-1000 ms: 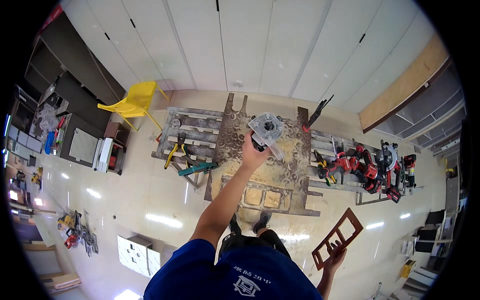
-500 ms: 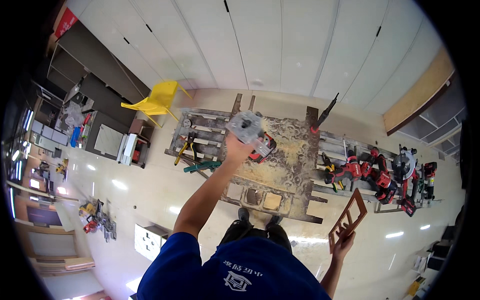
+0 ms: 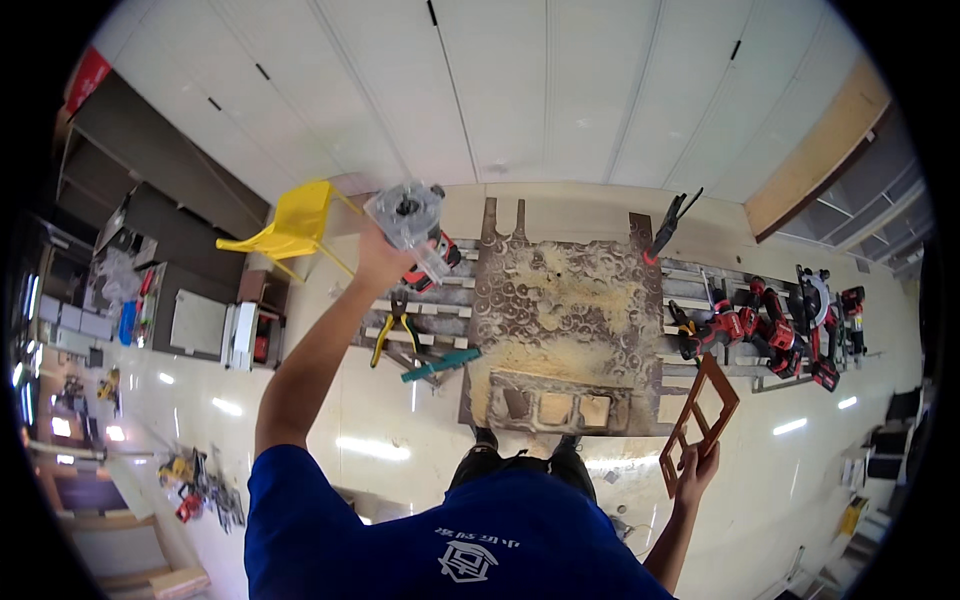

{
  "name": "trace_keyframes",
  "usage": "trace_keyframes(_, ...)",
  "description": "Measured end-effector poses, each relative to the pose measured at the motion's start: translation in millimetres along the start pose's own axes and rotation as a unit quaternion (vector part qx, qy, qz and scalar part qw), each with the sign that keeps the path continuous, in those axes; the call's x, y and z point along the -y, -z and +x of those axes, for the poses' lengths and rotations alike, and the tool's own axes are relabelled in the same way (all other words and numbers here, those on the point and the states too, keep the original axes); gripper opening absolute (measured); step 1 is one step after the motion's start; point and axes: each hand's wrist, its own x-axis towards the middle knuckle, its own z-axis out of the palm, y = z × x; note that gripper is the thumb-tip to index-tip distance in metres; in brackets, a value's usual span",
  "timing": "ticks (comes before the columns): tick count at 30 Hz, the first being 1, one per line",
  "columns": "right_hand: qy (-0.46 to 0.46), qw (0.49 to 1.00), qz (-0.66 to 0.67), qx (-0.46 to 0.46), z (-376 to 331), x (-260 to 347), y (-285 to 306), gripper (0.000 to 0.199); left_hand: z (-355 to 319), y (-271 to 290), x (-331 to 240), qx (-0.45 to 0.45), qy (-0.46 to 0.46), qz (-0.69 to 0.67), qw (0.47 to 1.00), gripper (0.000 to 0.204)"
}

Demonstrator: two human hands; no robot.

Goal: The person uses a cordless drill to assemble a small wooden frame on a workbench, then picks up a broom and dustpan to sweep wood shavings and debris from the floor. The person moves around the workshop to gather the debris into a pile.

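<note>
Sawdust-strewn workbench (image 3: 570, 310); left hand (image 3: 375, 262) grips router (image 3: 410, 215), right hand (image 3: 695, 470) grips wooden frame (image 3: 700, 420); yellow chair (image 3: 290, 225) nearby.

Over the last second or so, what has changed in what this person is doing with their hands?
The left hand has carried the grey power tool leftward, from above the sawdust-covered board to over the left end of the bench, toward the yellow chair. Nothing was picked up or let go. The right hand keeps hold of the brown wooden frame low at the side, and the red tools lie where they were.
</note>
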Motion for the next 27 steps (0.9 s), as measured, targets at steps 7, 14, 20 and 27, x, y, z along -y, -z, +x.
trace_keyframes(7,-0.143,0.987,-0.064,-0.037,-68,47,-52,0.017,-46,-20,118,-0.027,0.048,-0.063,0.996,0.045)
trace_keyframes(14,0.026,0.926,-0.37,0.061,15,100,-125,0.036,-65,-19,148,-0.042,0.057,-0.105,0.992,0.038)
trace_keyframes(20,0.128,0.852,-0.476,0.175,141,125,-244,0.047,-57,-18,125,-0.033,0.051,-0.114,0.992,0.043)
trace_keyframes(27,0.201,0.698,-0.607,0.323,213,76,-314,0.051,-96,8,148,-0.005,0.051,-0.105,0.993,0.048)
